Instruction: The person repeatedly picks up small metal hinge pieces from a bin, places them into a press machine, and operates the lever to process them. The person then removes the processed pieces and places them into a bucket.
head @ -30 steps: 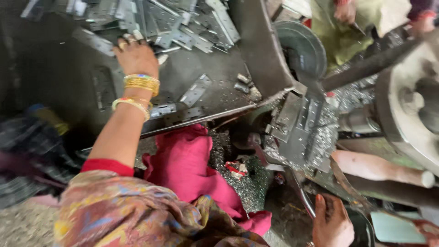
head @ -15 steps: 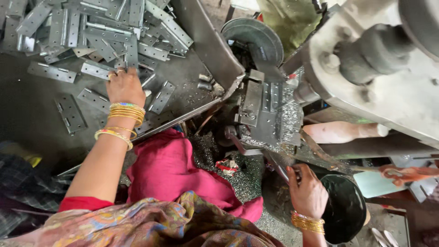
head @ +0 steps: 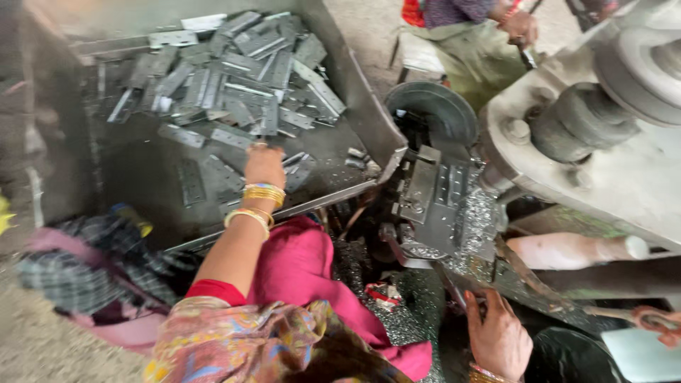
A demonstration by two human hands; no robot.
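Closest to the camera, just in front of the metal tray (head: 355, 106), a small red and white packet (head: 383, 294) lies crumpled on shiny metal bits on the floor. To its right, the right hand (head: 499, 335) rests low beside a dark round bowl (head: 567, 354). Its fingers are spread and point up, touching the bottom edge of the machine (head: 624, 170). It holds nothing that can be seen.

Farther off, the left hand (head: 264, 164) reaches over the front rim of the tray. Gold bangles (head: 261, 193) sit on the wrist. The fingers curl down onto flat grey metal plates (head: 234, 92) lying on the tray floor. The hand touches them, but whether it grips one cannot be told.

Deeper in the tray, many more plates lie in a big heap. Beyond the tray's far right corner sits another person (head: 468, 35) in green clothes.
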